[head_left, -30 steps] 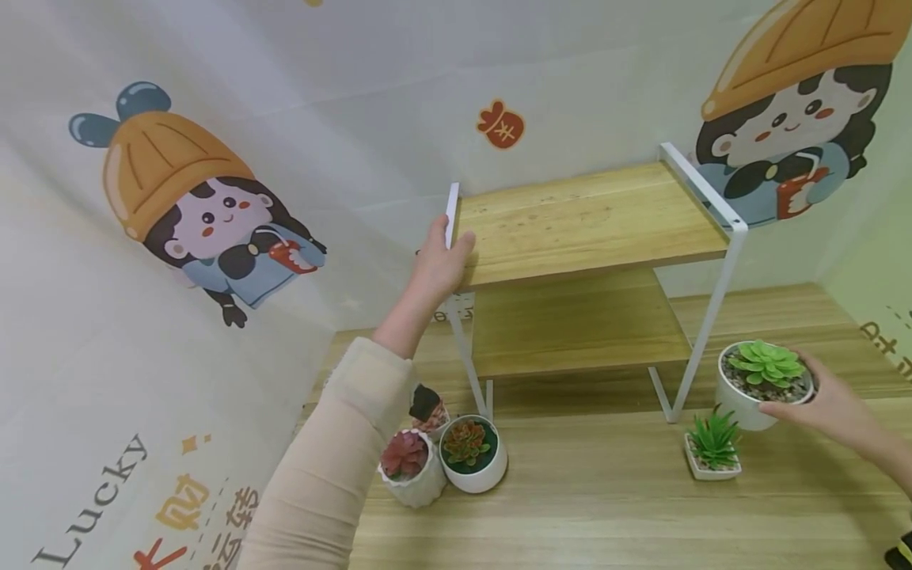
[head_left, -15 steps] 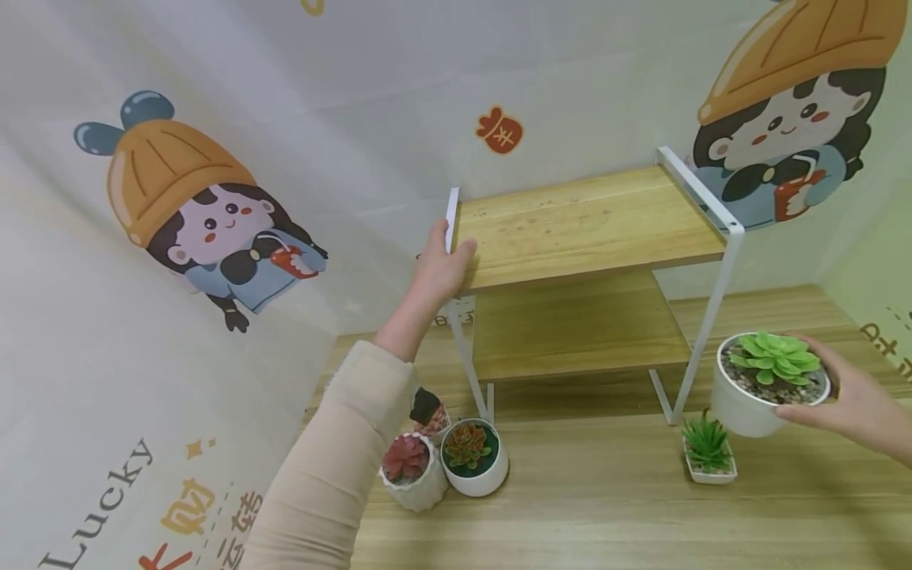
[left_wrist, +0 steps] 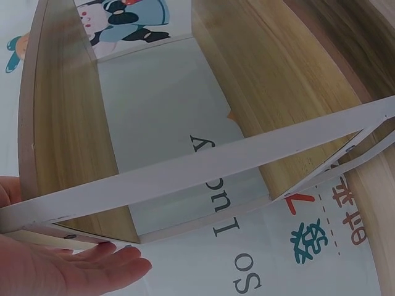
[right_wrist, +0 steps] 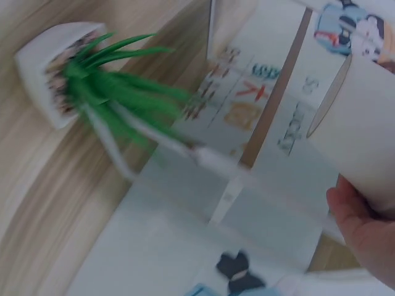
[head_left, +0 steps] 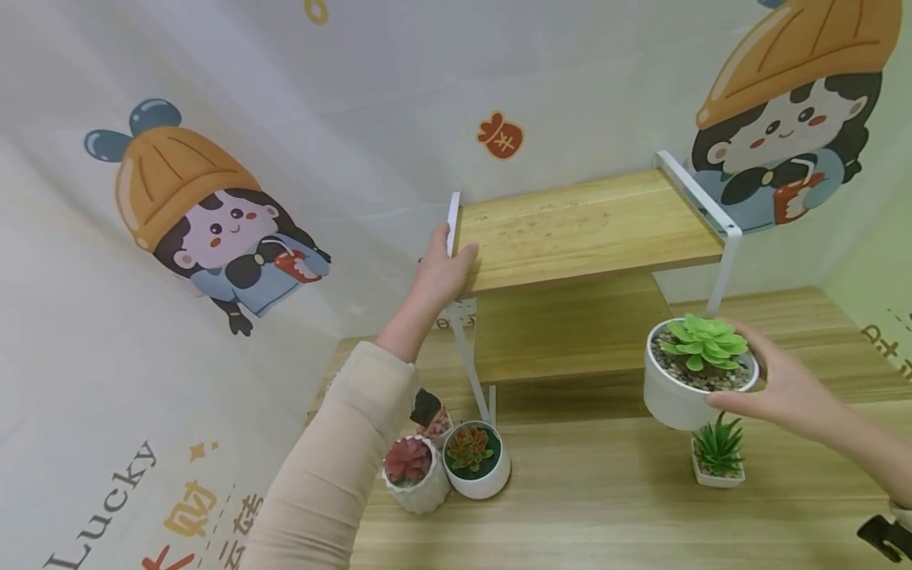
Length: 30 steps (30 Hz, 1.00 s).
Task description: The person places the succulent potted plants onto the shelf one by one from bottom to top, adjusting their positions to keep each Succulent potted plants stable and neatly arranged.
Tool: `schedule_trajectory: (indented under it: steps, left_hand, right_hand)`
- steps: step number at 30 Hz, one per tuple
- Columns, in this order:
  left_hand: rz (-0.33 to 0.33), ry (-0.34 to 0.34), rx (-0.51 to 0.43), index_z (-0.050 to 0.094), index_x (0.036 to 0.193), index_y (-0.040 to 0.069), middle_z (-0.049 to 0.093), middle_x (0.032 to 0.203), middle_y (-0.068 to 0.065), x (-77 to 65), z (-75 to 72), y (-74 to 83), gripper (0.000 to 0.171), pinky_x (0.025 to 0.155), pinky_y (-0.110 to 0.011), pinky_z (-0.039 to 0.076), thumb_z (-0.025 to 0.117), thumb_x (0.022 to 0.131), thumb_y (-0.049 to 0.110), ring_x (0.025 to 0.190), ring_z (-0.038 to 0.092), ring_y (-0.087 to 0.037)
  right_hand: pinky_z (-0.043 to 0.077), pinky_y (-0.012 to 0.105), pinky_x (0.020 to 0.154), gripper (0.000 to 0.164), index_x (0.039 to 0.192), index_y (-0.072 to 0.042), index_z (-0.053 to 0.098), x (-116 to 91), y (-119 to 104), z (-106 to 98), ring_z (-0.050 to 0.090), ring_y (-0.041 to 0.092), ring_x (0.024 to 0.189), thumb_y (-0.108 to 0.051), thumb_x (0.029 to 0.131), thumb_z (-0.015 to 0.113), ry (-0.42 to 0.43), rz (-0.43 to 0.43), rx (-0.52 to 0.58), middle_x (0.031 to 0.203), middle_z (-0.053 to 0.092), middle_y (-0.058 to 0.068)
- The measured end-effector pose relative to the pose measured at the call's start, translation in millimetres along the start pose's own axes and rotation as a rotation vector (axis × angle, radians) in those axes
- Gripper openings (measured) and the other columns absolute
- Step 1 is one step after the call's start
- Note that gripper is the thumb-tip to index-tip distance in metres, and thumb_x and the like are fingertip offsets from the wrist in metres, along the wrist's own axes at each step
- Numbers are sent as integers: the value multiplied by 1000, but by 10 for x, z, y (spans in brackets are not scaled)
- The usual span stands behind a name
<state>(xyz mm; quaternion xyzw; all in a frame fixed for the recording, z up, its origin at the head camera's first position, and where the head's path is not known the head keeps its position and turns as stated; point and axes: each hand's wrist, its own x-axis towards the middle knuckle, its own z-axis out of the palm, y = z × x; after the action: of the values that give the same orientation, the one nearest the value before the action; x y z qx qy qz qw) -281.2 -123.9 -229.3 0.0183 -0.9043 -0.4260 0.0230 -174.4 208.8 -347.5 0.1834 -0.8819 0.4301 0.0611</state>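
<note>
A two-tier wooden shelf [head_left: 591,226] with white metal side frames stands on the table. My left hand [head_left: 442,269] grips its upper left end, thumb on top of the board. In the left wrist view, the fingers [left_wrist: 117,271] of that hand reach beneath the end of the board. My right hand [head_left: 755,380] holds a potted succulent [head_left: 701,372] by its round white pot, thumb at the front rim. It is up off the table, before the shelf's right front leg. Below it sits a small spiky green plant [head_left: 718,451] in a square white pot, partly overlapped by the held pot.
Near the shelf's left leg stand a red succulent [head_left: 413,473] in a ribbed white pot and a reddish-green succulent [head_left: 476,459] in a round white pot. Behind them is a pot with a dark top [head_left: 431,413]. A printed cloth backdrop [head_left: 356,142] hangs close behind the shelf.
My right hand has carried the potted succulent left, from beside the shelf's right leg to in front of it. The left hand keeps its place on the shelf.
</note>
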Motion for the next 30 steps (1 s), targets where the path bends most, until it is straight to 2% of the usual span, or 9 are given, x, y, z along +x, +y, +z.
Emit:
schedule_trajectory:
  steps: [1, 2, 10, 17, 21, 30]
  left_hand:
    - [2, -1, -2, 7, 134, 16, 16, 138, -6, 0, 5, -6, 64, 96, -41, 21, 41, 84, 36, 122, 20, -23]
    - [4, -2, -4, 7, 134, 16, 15, 138, -6, -1, 9, -9, 64, 97, -40, 20, 42, 84, 36, 123, 20, -23]
    - [-2, 8, -8, 8, 134, 17, 19, 136, -8, 7, 0, -16, 64, 94, -43, 24, 42, 84, 36, 120, 25, -25]
    - [0, 0, -6, 8, 134, 16, 17, 137, -7, -3, 0, -17, 64, 96, -42, 22, 42, 84, 37, 122, 22, -24]
    - [12, 0, -33, 8, 134, 17, 22, 135, -7, 3, 12, -15, 64, 93, -42, 27, 43, 84, 35, 119, 27, -24]
    - [28, 15, -36, 11, 134, 16, 30, 131, -8, 14, 16, -15, 63, 89, -39, 33, 44, 83, 34, 111, 36, -23]
  right_hand:
    - [30, 60, 72, 84, 131, -5, 19, 42, -49, 36, 37, 42, 100, -15, 64, 69, -11, 6, 4, 119, 35, 26]
    - [31, 60, 72, 84, 130, -5, 19, 84, -91, 71, 37, 43, 101, -17, 64, 69, -22, 14, 1, 119, 35, 27]
    - [36, 52, 78, 88, 129, -2, 21, 549, -355, 529, 40, 39, 102, -36, 63, 69, -54, 43, 18, 119, 37, 24]
    - [35, 47, 84, 93, 128, -2, 23, 1015, -342, 931, 39, 32, 107, -43, 60, 69, -19, -8, 90, 121, 38, 18]
    - [34, 44, 86, 91, 128, -4, 25, 1223, -344, 1103, 39, 29, 108, -45, 59, 69, 8, -22, 117, 122, 38, 15]
    - [33, 39, 89, 91, 128, -5, 24, 1443, -414, 1374, 38, 26, 110, -42, 59, 70, 41, -65, 223, 124, 37, 13]
